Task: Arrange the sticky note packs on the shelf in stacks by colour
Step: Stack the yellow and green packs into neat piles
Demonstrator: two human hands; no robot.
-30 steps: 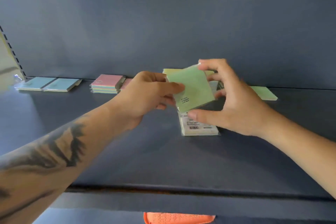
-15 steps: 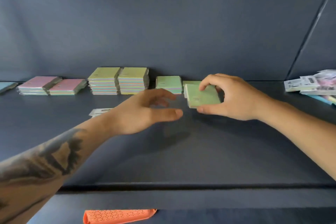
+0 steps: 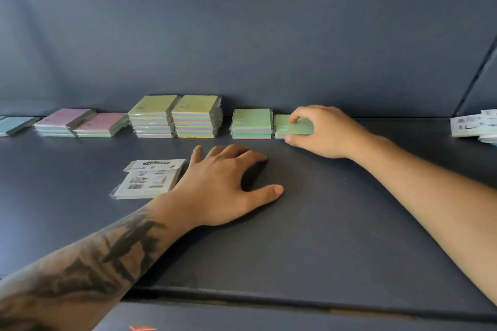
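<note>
Right hand (image 3: pixel 326 131): gripped a green pack (image 3: pixel 294 126) at centre right, beside the green stack (image 3: pixel 251 124).
Left hand (image 3: pixel 224 185): lay flat on the shelf (image 3: pixel 336 236), centre.
Face-down pack (image 3: pixel 150 179): just left of it.

Shelf (image 3: pixel 322 223): dark slate blue, board and back panel alike. Teal pack (image 3: pixel 13 125), far left edge. Two pink-topped stacks (image 3: pixel 80 122), pale green layers beneath. Two yellow-green-topped stacks (image 3: pixel 174 115), side edges banded blue, pink and yellow. Green-topped stack (image 3: pixel 251 123), a pink band at its base. Green pack (image 3: pixel 294 126), top face mint green, small dark print at one corner. White pack (image 3: pixel 150 179), face down, black print and barcode. White packs (image 3: pixel 474 125), far right, black print. Left forearm (image 3: pixel 88 263): dark grey tattoo. Orange scrap (image 3: pixel 142 328), bottom edge.
</note>
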